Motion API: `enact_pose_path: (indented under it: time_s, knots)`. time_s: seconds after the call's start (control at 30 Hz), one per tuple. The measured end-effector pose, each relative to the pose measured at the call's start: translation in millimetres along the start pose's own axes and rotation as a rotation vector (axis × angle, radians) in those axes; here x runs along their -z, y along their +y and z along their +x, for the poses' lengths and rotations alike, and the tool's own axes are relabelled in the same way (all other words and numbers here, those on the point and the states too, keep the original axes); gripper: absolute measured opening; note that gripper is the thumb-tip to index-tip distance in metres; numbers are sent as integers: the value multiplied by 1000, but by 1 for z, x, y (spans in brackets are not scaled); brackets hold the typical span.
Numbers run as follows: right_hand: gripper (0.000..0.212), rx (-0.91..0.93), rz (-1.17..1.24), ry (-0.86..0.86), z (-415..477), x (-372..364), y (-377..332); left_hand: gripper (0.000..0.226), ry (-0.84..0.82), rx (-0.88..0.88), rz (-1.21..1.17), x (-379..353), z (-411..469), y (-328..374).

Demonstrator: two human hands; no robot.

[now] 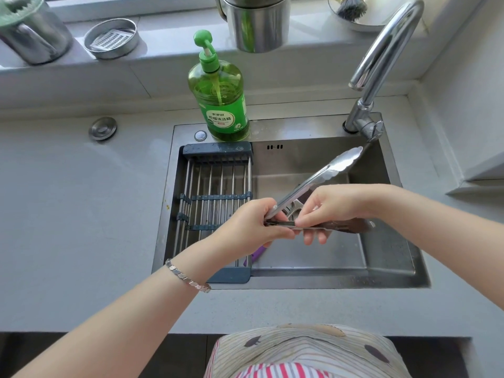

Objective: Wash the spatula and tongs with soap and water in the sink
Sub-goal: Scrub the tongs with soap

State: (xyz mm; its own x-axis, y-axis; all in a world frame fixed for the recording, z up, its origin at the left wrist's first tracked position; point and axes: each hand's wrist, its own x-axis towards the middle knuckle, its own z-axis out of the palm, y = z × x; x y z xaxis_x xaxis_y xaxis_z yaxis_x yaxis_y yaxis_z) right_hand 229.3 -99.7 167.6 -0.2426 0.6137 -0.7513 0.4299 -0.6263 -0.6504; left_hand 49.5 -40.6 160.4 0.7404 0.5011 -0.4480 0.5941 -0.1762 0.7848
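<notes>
- Left hand (pixel 249 225) fingers clamped on the tongs (pixel 316 178) at the hinge end.
- Right hand (pixel 331 211) fingers pinch the lower arm.
- Tongs spread open over the sink (pixel 395 257), tips pointing right.

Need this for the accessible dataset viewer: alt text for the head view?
Two bare hands hold open metal tongs over a steel sink: the left hand grips the hinge end, the right hand pinches the lower arm. A green soap bottle stands behind the sink, a drying rack spans its left side, and the faucet shows no water.
</notes>
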Motion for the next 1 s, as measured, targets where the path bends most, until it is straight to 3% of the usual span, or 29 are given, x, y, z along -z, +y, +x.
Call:
enact_pose_path:
  time_s: [0.1, 0.27, 0.37, 0.43, 0.5, 0.57, 0.67, 0.83, 1.0]
  knots:
    - [17, -7, 40, 0, -5, 8, 6, 22, 12, 20, -24, 3, 0, -4]
    - [30, -30, -125, 60, 2, -4, -8, 33, 0, 3, -7, -3, 2, -1]
    - [31, 59, -144, 184, 6, -18, -13, 39, 49, 18, 7, -2, 2, -5]
    - [34, 154, -430, 450, 5, -28, -7, 29, 112, 48, 5, 3, 1, -9]
    - [49, 279, -786, 677, 6, -47, 2, 22, 160, 67, -35, 5, 2, -11]
    - [74, 380, -913, 722, 10, -72, 12, 19, 177, 70, -72, 2, 2, -10]
    - [84, 422, -995, 677, 16, -81, 31, 24, 188, 86, -77, -5, 2, -10]
    - [86, 360, -872, 850, 14, -68, 35, 16, 240, 98, -138, -6, 3, -8]
    - [85, 425, -905, 871, 19, -84, 20, 11, 272, 65, -179, -8, 7, -5]
